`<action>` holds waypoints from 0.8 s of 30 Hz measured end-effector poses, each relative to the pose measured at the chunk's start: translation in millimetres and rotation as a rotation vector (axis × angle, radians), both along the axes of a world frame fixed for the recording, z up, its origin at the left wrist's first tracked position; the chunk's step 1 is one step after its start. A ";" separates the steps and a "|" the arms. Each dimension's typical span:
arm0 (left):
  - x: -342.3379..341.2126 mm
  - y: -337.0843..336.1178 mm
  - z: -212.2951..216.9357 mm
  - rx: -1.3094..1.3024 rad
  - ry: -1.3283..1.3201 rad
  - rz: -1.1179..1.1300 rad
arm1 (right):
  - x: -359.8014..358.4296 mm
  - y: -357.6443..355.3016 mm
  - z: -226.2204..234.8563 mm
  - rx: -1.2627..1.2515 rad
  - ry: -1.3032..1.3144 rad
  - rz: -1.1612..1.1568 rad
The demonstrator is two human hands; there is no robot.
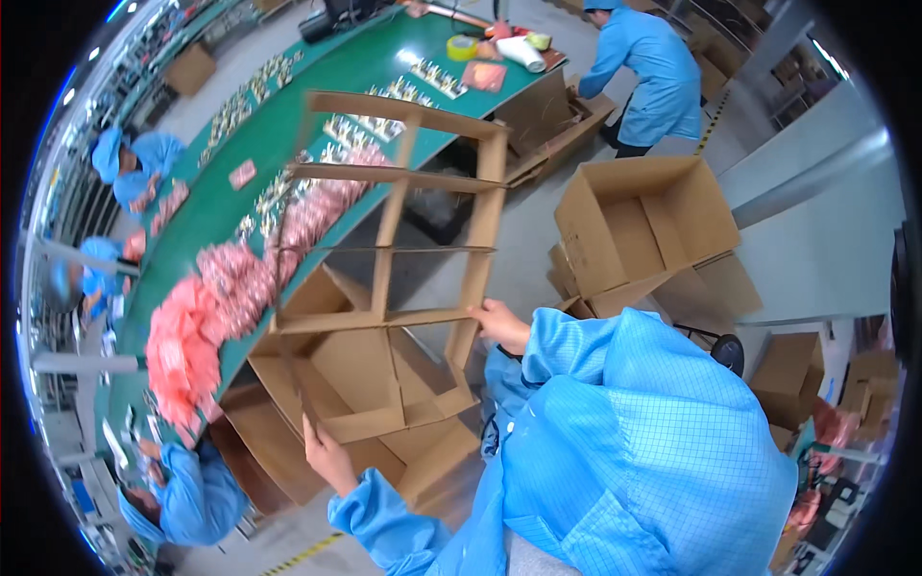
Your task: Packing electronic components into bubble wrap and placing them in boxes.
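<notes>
From the head camera, your right hand (499,324) has its grip clenched on the right edge of the cardboard divider (403,206) — your left hand (329,455) grasps its lower left edge. The divider is held up over an open box (370,413), just beside the green table (288,125) with pink packets (206,307).

I'm holding up a brown cardboard divider grid (403,206), its interlocked strips forming open rectangular cells, tilted away from me. My right hand (501,324) grips its near right edge; my left hand (328,455) holds the lower left strip. It hangs over an open cardboard box (370,384), flaps spread.
</notes>
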State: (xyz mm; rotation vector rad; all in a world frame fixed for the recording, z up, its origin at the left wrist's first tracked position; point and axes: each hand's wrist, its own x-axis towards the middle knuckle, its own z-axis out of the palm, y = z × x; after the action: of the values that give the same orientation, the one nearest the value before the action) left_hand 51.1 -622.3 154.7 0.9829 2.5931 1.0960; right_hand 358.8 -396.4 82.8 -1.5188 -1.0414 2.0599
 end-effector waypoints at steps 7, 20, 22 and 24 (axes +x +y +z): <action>91.5 249.2 -4.7 -0.003 0.075 -0.420 | 160.7 144.6 -52.1 0.020 0.157 -0.484; 193.1 547.4 -65.8 -0.182 -0.361 -0.508 | 304.7 422.0 -42.7 0.245 -0.217 -0.442; 215.2 589.5 -67.7 -0.198 -0.301 -0.659 | 324.0 455.5 -65.1 0.234 -0.403 -0.363; 252.8 631.3 -71.4 -0.179 -0.194 -0.751 | 344.4 480.7 -85.5 0.186 -0.512 -0.349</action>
State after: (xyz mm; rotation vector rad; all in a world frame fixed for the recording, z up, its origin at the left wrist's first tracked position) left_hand 303.9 9.1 83.3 1.5216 1.8498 0.6952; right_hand 703.2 84.3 -2.7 -2.0107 -1.0091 1.3328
